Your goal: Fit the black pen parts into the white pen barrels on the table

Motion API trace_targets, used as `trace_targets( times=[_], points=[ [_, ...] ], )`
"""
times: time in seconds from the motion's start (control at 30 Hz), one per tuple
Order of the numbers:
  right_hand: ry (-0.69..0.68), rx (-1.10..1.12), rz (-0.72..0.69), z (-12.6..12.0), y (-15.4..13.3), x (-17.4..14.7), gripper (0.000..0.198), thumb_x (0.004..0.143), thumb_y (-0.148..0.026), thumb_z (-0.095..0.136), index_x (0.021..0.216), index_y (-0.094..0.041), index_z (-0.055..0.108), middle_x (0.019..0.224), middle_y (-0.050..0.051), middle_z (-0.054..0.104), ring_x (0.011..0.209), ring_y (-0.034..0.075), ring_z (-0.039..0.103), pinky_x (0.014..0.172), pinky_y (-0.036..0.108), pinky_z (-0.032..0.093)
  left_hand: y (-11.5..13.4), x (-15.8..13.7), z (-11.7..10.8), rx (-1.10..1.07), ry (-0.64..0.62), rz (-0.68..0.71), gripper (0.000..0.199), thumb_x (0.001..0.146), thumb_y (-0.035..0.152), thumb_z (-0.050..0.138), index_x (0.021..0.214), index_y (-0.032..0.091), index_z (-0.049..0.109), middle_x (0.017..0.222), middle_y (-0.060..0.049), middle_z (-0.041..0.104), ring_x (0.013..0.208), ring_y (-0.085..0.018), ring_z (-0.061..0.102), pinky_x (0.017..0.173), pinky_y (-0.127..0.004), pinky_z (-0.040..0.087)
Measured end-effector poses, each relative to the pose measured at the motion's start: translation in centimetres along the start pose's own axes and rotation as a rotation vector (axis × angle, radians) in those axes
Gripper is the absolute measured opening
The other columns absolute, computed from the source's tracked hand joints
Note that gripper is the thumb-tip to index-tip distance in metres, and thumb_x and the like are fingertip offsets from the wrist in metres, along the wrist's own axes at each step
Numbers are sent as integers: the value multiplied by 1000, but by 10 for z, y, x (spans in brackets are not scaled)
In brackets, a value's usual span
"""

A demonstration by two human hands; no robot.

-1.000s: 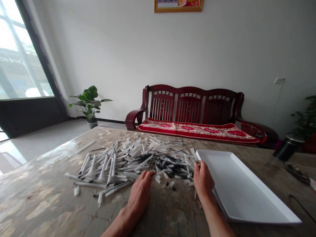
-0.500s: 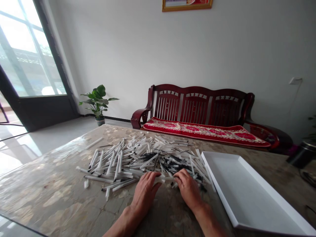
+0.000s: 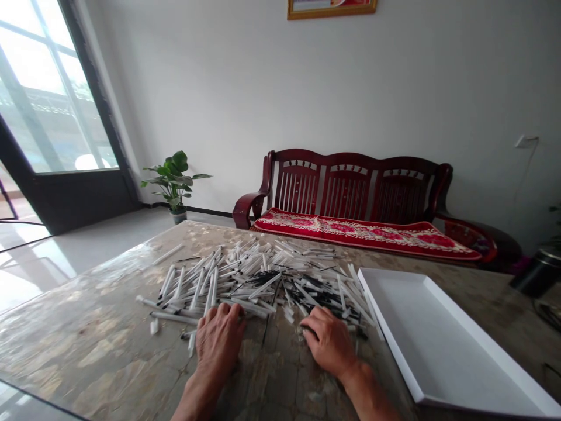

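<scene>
A loose pile of white pen barrels [image 3: 199, 289], thin black refills [image 3: 322, 286] and small translucent caps [image 3: 289, 316] covers the middle of the table. At the near left edge of the pile is my left hand [image 3: 219, 336], palm down with fingers curled over the barrels; its fingertips are hidden, so what they hold cannot be made out. My right hand [image 3: 329, 340] rests at the near right edge, thumb and fingers pinched together, with something small and pale at the tips. Between the hands a single dark refill [image 3: 266, 330] lies on the tabletop.
A shallow white box tray [image 3: 442, 339] stands right of the pile on the patterned table [image 3: 100, 327]. Behind it are a dark red wooden sofa [image 3: 350, 187] with a red cover and a potted plant [image 3: 175, 175]. A black container [image 3: 534, 272] is far right.
The hands have parted. My left hand has moved left to the pile, and the pale tube between both hands no longer shows there. My right hand has barely shifted.
</scene>
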State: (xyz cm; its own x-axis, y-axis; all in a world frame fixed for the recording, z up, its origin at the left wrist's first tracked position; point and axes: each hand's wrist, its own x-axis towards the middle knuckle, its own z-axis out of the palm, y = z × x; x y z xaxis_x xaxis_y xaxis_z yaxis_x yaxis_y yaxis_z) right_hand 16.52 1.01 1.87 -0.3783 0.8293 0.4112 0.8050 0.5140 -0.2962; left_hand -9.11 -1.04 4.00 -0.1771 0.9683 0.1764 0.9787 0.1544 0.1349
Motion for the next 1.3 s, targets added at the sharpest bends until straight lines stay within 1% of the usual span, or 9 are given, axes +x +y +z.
trace_targets(
  times=[0.1, 0.33, 0.53, 0.67, 0.8, 0.93, 1.03, 1.13, 1.3],
  points=[
    [69, -100, 69, 5, 7, 1, 26, 82, -10, 62, 97, -28, 73, 93, 2, 68, 91, 21, 61, 80, 31, 47, -1, 1, -1, 22, -19, -10, 18, 87, 31, 54, 100, 26, 67, 103, -5, 65, 105, -27, 52, 86, -37, 33],
    [107, -170, 126, 8, 16, 1, 23, 82, -9, 65, 94, -27, 72, 96, 4, 68, 92, 25, 60, 82, 36, 47, 2, 0, 0, 25, -31, 50, 17, 87, 25, 52, 93, 24, 67, 104, -6, 63, 103, -28, 51, 86, -38, 33],
    [143, -141, 131, 7, 14, 2, 29, 81, -6, 63, 99, -27, 71, 100, 4, 69, 96, 26, 60, 85, 37, 47, 16, 2, 6, -185, -25, 201, 14, 91, 25, 47, 90, 22, 60, 97, -6, 66, 96, -24, 55, 85, -34, 38],
    [187, -123, 126, 7, 16, 3, 40, 81, -6, 60, 113, -28, 69, 111, 5, 69, 103, 26, 60, 89, 38, 47, 25, 10, 7, -441, -5, 232, 13, 92, 28, 46, 88, 23, 58, 88, -3, 69, 89, -22, 58, 80, -33, 41],
    [231, -130, 157, 10, 19, 3, 41, 80, -6, 60, 115, -25, 68, 117, 6, 68, 108, 27, 59, 92, 39, 46, 38, 23, 11, -837, 4, 138, 15, 84, 32, 54, 93, 23, 62, 89, -2, 72, 87, -22, 64, 79, -32, 45],
    [291, -88, 155, 11, 18, 4, 31, 87, -13, 55, 114, -22, 68, 112, 7, 69, 105, 24, 61, 91, 35, 45, 62, 33, 18, -1305, -147, 14, 28, 70, 39, 68, 90, 19, 66, 76, -1, 70, 70, -19, 64, 61, -27, 48],
    [287, 2, 183, 10, 14, 5, 24, 96, -22, 46, 104, -22, 69, 99, 5, 71, 95, 20, 65, 84, 30, 45, 83, 35, 25, -1635, -221, -152, 38, 60, 43, 79, 83, 18, 63, 72, 0, 68, 65, -15, 62, 60, -25, 51],
    [233, 63, 249, 8, 11, 4, 34, 100, -31, 38, 89, -23, 69, 88, 4, 72, 87, 19, 67, 76, 27, 44, 100, 31, 33, -1881, -254, -289, 48, 52, 44, 87, 83, 18, 61, 77, -1, 71, 65, -12, 64, 65, -25, 55],
    [154, 104, 385, 5, 13, 3, 48, 102, -42, 30, 75, -23, 65, 75, 4, 73, 73, 20, 69, 62, 27, 38, 112, 25, 47, -2068, -269, -352, 55, 49, 44, 91, 84, 18, 59, 84, -4, 74, 65, -11, 66, 67, -26, 57]
  ],
)
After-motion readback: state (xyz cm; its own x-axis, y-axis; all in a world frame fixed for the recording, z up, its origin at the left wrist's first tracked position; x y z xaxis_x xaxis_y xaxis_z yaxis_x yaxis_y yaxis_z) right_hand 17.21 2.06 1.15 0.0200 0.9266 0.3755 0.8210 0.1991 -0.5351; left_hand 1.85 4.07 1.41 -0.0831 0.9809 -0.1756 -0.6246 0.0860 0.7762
